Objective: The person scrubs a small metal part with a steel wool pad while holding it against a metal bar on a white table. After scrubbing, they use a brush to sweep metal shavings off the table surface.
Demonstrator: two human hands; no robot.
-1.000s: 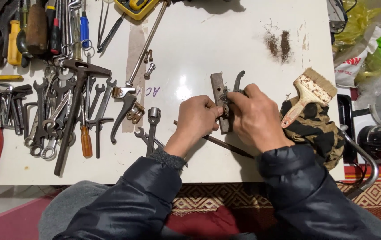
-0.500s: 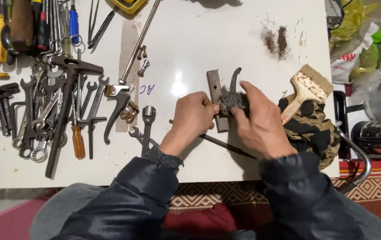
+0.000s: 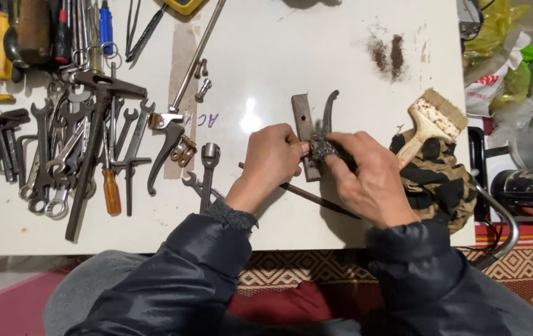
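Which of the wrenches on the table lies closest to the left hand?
The short combination wrench lying upright just left of the left hand, ring end at top. The other wrenches are heaped together further left, by the orange-handled screwdriver.

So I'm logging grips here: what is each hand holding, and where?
Left hand steadies the flat metal bar at its middle edge; right hand pinches a steel-wool wad against it.
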